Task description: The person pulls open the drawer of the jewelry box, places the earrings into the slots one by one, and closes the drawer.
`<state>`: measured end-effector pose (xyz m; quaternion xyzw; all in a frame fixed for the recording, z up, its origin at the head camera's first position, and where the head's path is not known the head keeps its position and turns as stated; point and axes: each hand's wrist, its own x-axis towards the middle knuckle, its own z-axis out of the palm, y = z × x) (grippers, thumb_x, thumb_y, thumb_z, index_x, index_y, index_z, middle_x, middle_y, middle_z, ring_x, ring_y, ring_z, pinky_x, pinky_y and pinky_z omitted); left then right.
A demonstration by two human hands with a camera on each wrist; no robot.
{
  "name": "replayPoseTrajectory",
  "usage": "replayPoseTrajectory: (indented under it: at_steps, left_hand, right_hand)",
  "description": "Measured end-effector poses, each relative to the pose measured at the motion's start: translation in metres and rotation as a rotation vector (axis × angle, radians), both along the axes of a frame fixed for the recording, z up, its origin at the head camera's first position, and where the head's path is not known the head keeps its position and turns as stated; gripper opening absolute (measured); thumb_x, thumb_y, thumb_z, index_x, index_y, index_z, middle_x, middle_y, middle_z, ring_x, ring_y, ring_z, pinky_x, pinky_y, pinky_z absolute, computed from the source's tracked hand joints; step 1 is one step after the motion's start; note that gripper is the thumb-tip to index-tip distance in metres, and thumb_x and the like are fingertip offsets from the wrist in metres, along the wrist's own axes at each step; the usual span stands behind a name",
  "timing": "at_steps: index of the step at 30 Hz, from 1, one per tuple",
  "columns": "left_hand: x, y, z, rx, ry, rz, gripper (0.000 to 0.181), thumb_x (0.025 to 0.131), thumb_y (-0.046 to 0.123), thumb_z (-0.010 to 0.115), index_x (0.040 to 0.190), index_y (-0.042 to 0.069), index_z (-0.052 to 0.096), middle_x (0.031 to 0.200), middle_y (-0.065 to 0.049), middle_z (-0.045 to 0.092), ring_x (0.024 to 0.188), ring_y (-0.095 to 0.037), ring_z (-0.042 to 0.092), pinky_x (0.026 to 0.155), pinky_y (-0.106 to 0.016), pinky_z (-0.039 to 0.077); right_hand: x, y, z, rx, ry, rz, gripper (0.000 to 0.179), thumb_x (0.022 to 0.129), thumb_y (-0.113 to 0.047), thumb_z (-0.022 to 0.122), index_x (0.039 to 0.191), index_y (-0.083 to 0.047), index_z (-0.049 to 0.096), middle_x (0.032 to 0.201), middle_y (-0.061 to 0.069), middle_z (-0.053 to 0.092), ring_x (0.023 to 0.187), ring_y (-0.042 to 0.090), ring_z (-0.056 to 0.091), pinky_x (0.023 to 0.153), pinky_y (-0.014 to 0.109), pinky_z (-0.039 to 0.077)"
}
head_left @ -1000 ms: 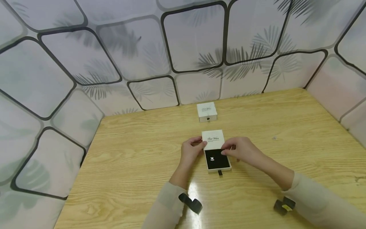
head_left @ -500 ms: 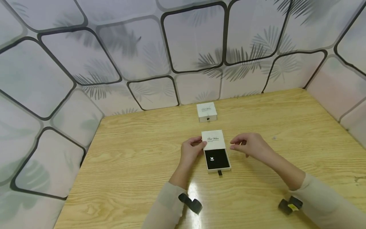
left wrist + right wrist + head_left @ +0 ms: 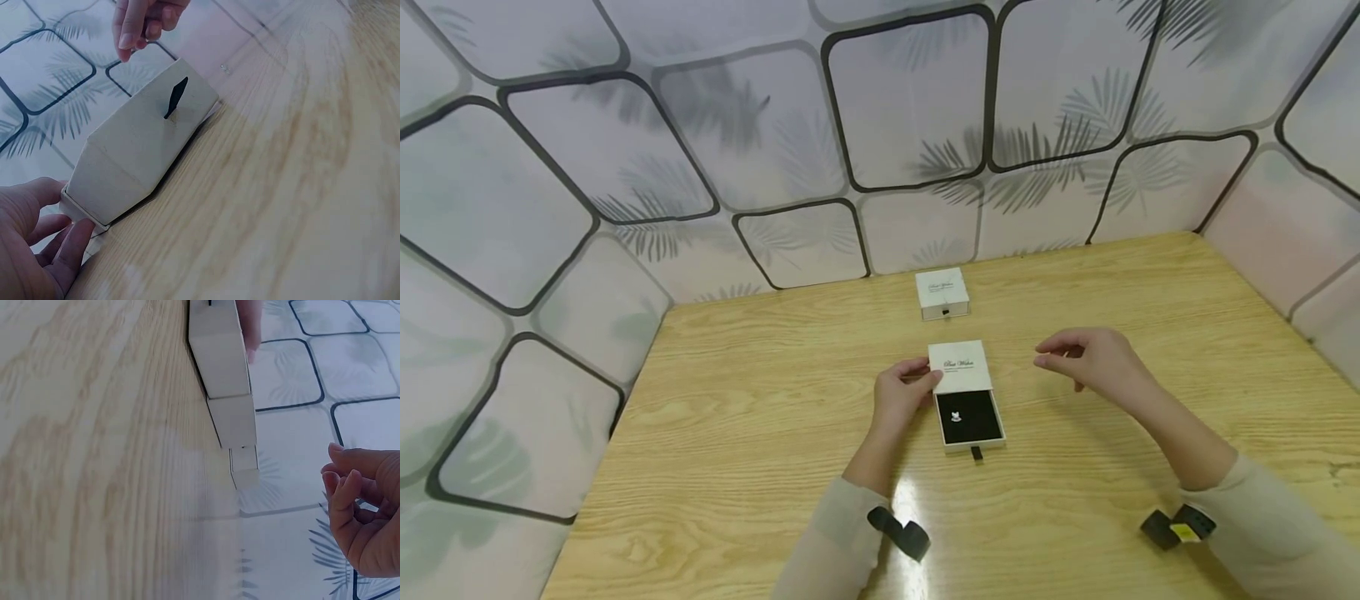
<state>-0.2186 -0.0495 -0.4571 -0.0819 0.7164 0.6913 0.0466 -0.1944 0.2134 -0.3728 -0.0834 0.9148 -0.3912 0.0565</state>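
Observation:
My left hand (image 3: 901, 398) grips the white sleeve of a jewelry box (image 3: 960, 367) between thumb and fingers. The box lies on the table with its drawer (image 3: 981, 417) pulled out toward me. On the drawer's black pad sits a small silvery ornament (image 3: 956, 417), left of the middle. My right hand (image 3: 1097, 362) hovers right of the box, thumb and forefinger close together, the other fingers loosely curled. In the right wrist view, nothing shows between the fingertips (image 3: 336, 447). The left wrist view shows the drawer's black pull tab (image 3: 177, 97).
A second white box (image 3: 942, 293), closed, stands behind the first near the back wall. A tiny shiny thing (image 3: 1120, 362) lies on the wooden table (image 3: 760, 433) right of my right hand. Patterned walls (image 3: 917, 108) enclose the back and sides.
My right hand has left the black pad and moved right and up, away from the box. My left hand, the box and the ornament have stayed in place.

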Motion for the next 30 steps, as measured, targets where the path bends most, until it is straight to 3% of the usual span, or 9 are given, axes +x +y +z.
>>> replayPoseTrajectory:
  at_steps: [11,22,30]
  left_hand:
    - [0.001,-0.001,0.002,0.000,-0.008,0.006,0.033,0.079,0.006,0.075,0.109,-0.004,0.067,0.095,-0.013,0.069,0.069,-0.007,0.060,0.057,-0.022,0.057]
    - [0.001,0.000,0.003,0.002,-0.012,0.003,0.033,0.079,0.006,0.075,0.110,-0.004,0.067,0.095,-0.013,0.069,0.069,-0.007,0.060,0.058,-0.023,0.057]
    - [0.001,0.001,0.002,-0.001,-0.020,0.014,0.032,0.078,0.006,0.075,0.108,-0.002,0.068,0.095,-0.013,0.069,0.069,-0.008,0.061,0.059,-0.023,0.058]
  right_hand:
    - [-0.001,0.023,0.004,0.017,-0.018,-0.077,0.048,0.089,-0.044,0.063,0.114,-0.003,0.066,0.093,0.014,0.069,0.056,0.025,0.056,0.048,0.030,0.044]
    - [-0.001,0.046,0.003,0.028,0.011,-0.144,0.051,0.088,-0.049,0.061,0.112,-0.005,0.066,0.071,0.007,0.063,0.056,0.025,0.056,0.052,0.030,0.045]
    - [-0.005,0.062,-0.001,0.049,-0.014,-0.162,0.053,0.089,-0.049,0.060,0.116,-0.004,0.064,0.081,0.005,0.066,0.058,0.021,0.056,0.054,0.032,0.048]
